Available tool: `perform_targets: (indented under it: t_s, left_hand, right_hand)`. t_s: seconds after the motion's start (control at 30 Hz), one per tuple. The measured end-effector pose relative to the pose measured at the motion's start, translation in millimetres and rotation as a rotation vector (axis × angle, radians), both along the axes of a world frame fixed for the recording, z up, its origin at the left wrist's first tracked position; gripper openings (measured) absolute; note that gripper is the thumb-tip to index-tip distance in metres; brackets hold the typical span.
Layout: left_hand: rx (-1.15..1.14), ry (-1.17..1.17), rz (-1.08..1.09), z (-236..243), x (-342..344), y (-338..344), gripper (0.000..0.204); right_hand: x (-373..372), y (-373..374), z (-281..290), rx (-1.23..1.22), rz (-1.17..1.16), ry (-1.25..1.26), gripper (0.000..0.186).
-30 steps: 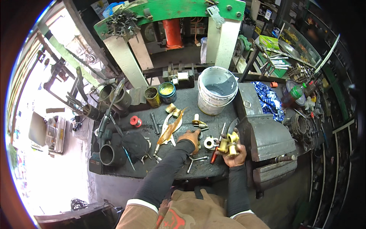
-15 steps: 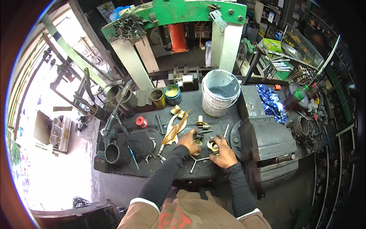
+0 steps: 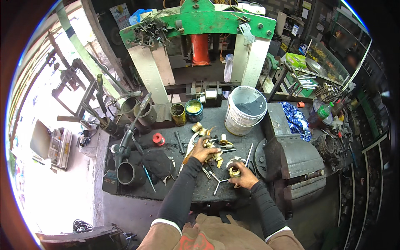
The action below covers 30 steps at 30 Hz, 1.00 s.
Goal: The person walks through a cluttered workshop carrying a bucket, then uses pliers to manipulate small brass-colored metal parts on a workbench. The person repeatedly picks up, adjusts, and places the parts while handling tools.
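Observation:
My left hand point(image 3: 202, 152) has its fingers curled round a crumpled yellowish-brown scrap point(image 3: 216, 157), just in front of several small metal and brass fittings point(image 3: 225, 144). Its fingertips are partly hidden. My right hand point(image 3: 246, 178) grips a ring-shaped brass fitting point(image 3: 234, 171) with its hollow end facing up. A pale piece shows behind that fitting. Between the hands, on the dark bench point(image 3: 196, 185), lies a three-armed Y-shaped wrench point(image 3: 218, 183). Beyond my left hand are brass cylinders point(image 3: 197, 127) and a pale curved strip point(image 3: 189, 148).
A white bucket of grey paste point(image 3: 246, 111), a yellow can point(image 3: 178, 115) and a blue tub point(image 3: 194, 111) stand at the back. Left lie a red spool point(image 3: 158, 139), a black cloth point(image 3: 157, 162) and a blue-handled screwdriver point(image 3: 148, 177). A large vise point(image 3: 296, 156) stands right.
My left hand has moved left and now holds the brown scrap, which lay left of it before. My right hand stays near its place with the brass fitting. The view has shifted slightly.

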<state>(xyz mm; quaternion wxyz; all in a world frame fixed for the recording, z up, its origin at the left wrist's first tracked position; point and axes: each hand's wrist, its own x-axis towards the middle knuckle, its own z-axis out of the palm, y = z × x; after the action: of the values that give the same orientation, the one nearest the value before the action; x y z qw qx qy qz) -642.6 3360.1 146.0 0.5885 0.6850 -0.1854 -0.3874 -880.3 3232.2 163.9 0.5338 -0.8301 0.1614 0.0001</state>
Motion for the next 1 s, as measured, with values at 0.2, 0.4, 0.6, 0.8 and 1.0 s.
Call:
perform_targets:
  t_s: [0.2,0.4,0.6,0.8,1.0]
  left_hand:
    - [0.158,-0.37,-0.251,4,17,-75,0.097]
    - [0.541,-0.447,-0.46,13,10,-109,0.115]
    - [0.71,-0.592,-0.496,31,-17,-124,0.1]
    - [0.66,-0.575,-0.417,27,-16,-124,0.095]
    - [0.577,-0.698,-0.431,10,-25,-124,0.1]
  right_hand:
    - [6,35,-8,0.568,-0.206,0.022,0.052]
    - [17,56,-32,0.103,-0.12,-0.085,0.05]
    - [-12,43,-32,0.437,-0.398,-0.229,0.052]
    - [-54,35,1,0.806,-0.485,-0.322,0.052]
    - [-97,45,0,0.901,-0.455,-0.286,0.054]
